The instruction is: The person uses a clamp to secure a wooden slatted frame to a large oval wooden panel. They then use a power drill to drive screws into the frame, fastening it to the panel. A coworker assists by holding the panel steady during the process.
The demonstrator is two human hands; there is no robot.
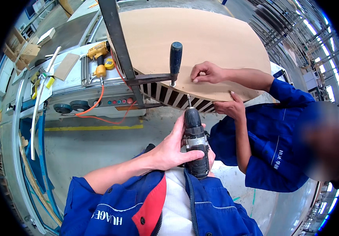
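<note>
My left hand [171, 149] is wrapped round the body of a black and grey cordless drill [196, 143], its thumb lying across the rear of the housing. Behind the drill's right side shows part of my right hand [211, 158], closed at the grip, its fingers mostly hidden. The drill's bit [189, 101] points away from me at the edge of a large curved wooden panel [201, 35]; whether it touches cannot be made out. Slats [169, 96] show under the panel's rim. A bar clamp with a dark blue handle [175, 59] grips the rim just left of the bit.
A co-worker in blue [271, 129] stands at the right, one hand [208, 72] on the panel, the other [230, 107] under its edge. Left are a yellow nail gun [100, 59] with an orange hose [98, 103], a tape measure [109, 63] and a machine [114, 112].
</note>
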